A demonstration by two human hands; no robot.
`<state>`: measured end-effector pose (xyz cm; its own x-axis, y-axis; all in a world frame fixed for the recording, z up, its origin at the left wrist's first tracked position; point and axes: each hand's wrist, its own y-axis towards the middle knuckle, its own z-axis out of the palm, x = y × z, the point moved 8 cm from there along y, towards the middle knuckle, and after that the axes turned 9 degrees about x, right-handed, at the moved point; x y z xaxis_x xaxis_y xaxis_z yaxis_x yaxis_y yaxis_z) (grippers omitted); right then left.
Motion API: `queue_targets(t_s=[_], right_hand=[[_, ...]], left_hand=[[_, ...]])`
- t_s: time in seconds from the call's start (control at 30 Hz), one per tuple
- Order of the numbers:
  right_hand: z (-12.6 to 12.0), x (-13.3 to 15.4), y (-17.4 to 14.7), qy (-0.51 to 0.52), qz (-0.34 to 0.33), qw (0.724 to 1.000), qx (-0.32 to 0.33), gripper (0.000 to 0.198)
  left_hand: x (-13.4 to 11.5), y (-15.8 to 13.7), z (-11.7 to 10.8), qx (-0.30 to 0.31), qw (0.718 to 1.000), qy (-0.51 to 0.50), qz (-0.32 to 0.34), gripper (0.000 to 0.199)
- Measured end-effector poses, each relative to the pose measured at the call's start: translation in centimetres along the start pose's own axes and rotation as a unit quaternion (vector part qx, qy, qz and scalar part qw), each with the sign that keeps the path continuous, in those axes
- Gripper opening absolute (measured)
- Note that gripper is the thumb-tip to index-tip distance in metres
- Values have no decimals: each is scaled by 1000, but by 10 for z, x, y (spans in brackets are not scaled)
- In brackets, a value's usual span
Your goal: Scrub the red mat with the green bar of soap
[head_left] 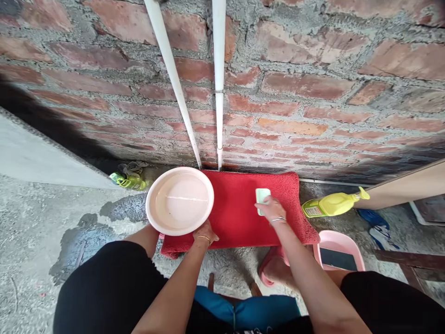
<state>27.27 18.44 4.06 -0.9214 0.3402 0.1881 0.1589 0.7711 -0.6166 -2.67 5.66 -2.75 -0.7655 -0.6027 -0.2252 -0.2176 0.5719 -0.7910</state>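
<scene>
A red mat point(236, 204) with a shaggy edge lies spread out in front of me, over a low support that is mostly hidden. On its left part stands a pale pink basin point(181, 225) with water in it. My left hand point(206, 233) is closed at the basin's near right rim; part of its fingers is hidden. Pressed to the mat right of the middle is a pale green rectangular block point(262, 192). My right hand point(271, 208) grips it from above, covering its near right part, so its underside does not show.
A yellow spray bottle point(333, 204) is at the mat's right. Below it sits a pink tub point(342, 236) holding a dark flat piece. A yellow-green bottle point(130, 181) is behind the basin. White pipes point(218, 93) run down the brick wall point(295, 88). Wet patches point(79, 246) mark the concrete.
</scene>
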Motion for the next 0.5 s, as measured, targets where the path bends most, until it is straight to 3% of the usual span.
queue_targets(t_s=[0.13, 0.2, 0.27, 0.37, 0.5], right_hand=[[54, 120, -7, -30, -103, 993, 49, 43], [73, 158, -9, -53, -143, 986, 65, 42], [81, 173, -7, -71, -168, 981, 70, 43], [70, 155, 5, -91, -170, 979, 63, 46], [24, 67, 34, -85, -86, 992, 45, 48]], left_hand=[[0, 1, 2, 13, 1000, 14, -6, 97], [0, 3, 3, 12, 1000, 19, -8, 96], [1, 5, 3, 9, 1000, 22, -9, 93], [2, 7, 3, 7, 1000, 16, -16, 88], [-1, 6, 1, 12, 999, 37, -14, 83]])
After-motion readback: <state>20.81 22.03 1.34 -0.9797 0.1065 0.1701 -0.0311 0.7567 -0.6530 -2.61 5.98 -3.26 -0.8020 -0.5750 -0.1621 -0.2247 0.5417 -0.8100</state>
